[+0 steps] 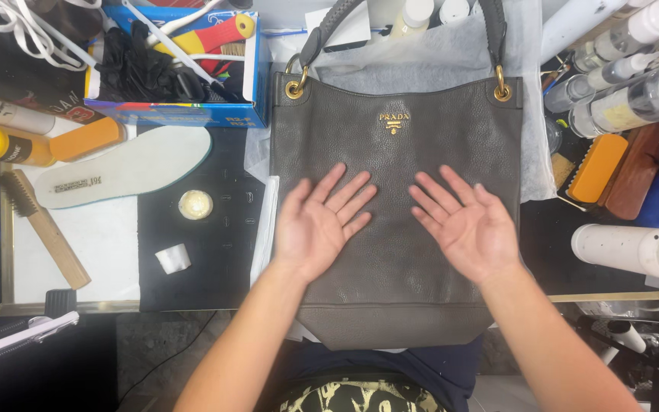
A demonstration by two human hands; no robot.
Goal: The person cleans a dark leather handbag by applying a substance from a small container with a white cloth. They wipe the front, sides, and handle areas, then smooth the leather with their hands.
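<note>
A dark grey leather handbag (pixel 394 137) lies flat on the work surface, its two braided handles and gold rings pointing away from me. My left hand (pixel 318 225) hovers palm-up over the bag's lower left, fingers spread and holding nothing. My right hand (pixel 467 225) is palm-up over the bag's lower right, also spread with nothing in it. A small gold emblem (pixel 394 120) sits near the bag's top middle. The bag's bottom edge hangs over the table's front edge.
Left of the bag lie a white shoe insole (pixel 123 164), a small round tin (pixel 195 204), a white cap (pixel 172 258) and a wooden brush (pixel 40 225). A blue box (pixel 184 114) holds black gloves. Spray bottles (pixel 634 91) and an orange brush (pixel 596 168) crowd the right.
</note>
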